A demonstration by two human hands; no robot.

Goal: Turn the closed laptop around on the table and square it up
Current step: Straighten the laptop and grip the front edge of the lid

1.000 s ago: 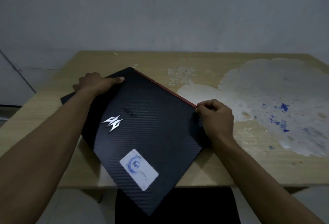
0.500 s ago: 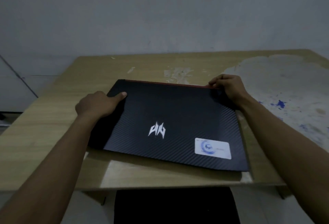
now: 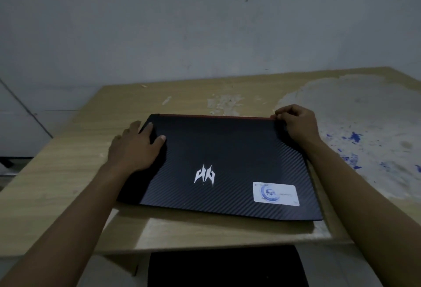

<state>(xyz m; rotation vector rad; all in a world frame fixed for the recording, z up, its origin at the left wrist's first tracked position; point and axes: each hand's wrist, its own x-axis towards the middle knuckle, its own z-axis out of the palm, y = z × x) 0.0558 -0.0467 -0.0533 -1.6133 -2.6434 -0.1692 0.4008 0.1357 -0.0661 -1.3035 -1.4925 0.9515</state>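
Observation:
A closed black laptop [image 3: 227, 161] with a striped lid, a silver logo, a white sticker at its near right and a red far edge lies flat on the wooden table [image 3: 68, 172], its long sides roughly parallel to the table's front edge. My left hand [image 3: 134, 147] rests palm down on the lid's far left corner, fingers spread over the edge. My right hand [image 3: 296, 124] is curled around the far right corner, fingertips pinching the red edge.
The tabletop's right part is a worn grey patch [image 3: 364, 127] with blue paint specks. A plain wall [image 3: 205, 24] stands behind the table. A dark shape [image 3: 227, 266] sits below the table's front edge.
The laptop has swung from a diagonal, overhanging the front edge, to lying nearly square on the table. My right hand travelled away from me with its corner; my left hand flattened onto the lid.

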